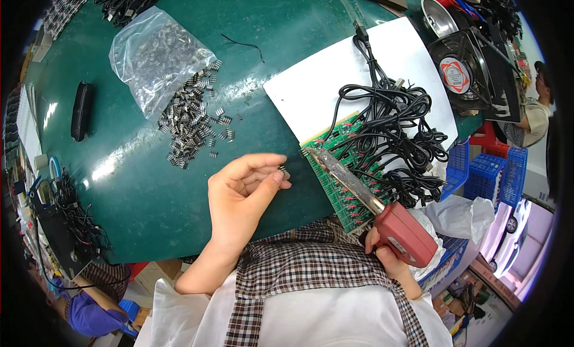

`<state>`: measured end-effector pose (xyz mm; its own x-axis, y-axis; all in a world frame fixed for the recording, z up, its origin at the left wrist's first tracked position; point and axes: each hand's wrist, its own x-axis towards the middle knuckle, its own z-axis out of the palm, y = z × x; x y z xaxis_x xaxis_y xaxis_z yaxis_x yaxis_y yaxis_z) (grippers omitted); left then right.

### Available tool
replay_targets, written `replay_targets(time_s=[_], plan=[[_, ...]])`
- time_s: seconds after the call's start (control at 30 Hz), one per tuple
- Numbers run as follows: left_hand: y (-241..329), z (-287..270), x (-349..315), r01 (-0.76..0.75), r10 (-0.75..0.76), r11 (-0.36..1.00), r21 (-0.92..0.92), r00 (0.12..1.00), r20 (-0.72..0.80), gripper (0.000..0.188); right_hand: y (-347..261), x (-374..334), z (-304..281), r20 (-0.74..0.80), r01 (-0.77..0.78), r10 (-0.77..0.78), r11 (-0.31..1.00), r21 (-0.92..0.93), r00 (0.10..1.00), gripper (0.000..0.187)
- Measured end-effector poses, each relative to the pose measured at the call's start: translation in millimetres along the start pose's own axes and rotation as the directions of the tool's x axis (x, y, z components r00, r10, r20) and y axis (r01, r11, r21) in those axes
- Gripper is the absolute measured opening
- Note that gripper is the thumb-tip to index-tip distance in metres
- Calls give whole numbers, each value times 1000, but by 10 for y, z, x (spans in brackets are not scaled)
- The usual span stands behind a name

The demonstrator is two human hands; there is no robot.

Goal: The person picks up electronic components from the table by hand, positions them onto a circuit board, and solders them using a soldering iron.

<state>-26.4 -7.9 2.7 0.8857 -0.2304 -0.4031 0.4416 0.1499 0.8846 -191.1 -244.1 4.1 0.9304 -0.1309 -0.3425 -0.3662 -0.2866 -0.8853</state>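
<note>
My left hand (pixel 239 194) pinches a small metal connector (pixel 284 169) between thumb and fingertips, just left of the circuit boards. My right hand (pixel 387 257) grips a red soldering gun (pixel 408 234) from below, partly hidden behind its body. The gun's metal tip points up and left, over the corner of a panel of green circuit boards (pixel 338 194). Black cables (pixel 382 128) lie looped across the boards' right side, their wires running to the boards. Farther left, a heap of small metal connectors (pixel 188 122) spills from a clear plastic bag (pixel 134 60).
Under the cables lies a white sheet (pixel 305 93). A black fan (pixel 460 72) and a metal bowl (pixel 438 17) stand at the far right. On the left are a black case (pixel 81 111) and tangled wires (pixel 81 221). Blue baskets (pixel 484 176) stand off the table's right side.
</note>
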Motion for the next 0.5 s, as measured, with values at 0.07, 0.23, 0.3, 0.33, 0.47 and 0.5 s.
replay_targets(time_s=[0.07,0.23,0.3,0.33,0.47,0.5], plan=[[29,82,9,-41,40,998,-40,999,-26,23,-19,8,-9,8,-9,9,1000,3,1000,50],[26,229,54,-34,35,998,-58,999,17,32,-290,126,-1,34,-58,51,964,258,998,48],[-15,263,73,-103,103,995,-1,995,17,33,-342,154,38,-9,-46,54,915,401,998,52],[-32,266,81,-102,102,995,-2,995,22,35,-318,144,22,9,-50,51,906,420,999,55],[-62,289,106,-90,90,996,-16,996,15,37,-271,100,50,-15,-31,42,893,448,999,57],[-78,294,113,-99,99,995,-24,995,17,38,-258,94,51,-16,-32,44,893,449,999,57]])
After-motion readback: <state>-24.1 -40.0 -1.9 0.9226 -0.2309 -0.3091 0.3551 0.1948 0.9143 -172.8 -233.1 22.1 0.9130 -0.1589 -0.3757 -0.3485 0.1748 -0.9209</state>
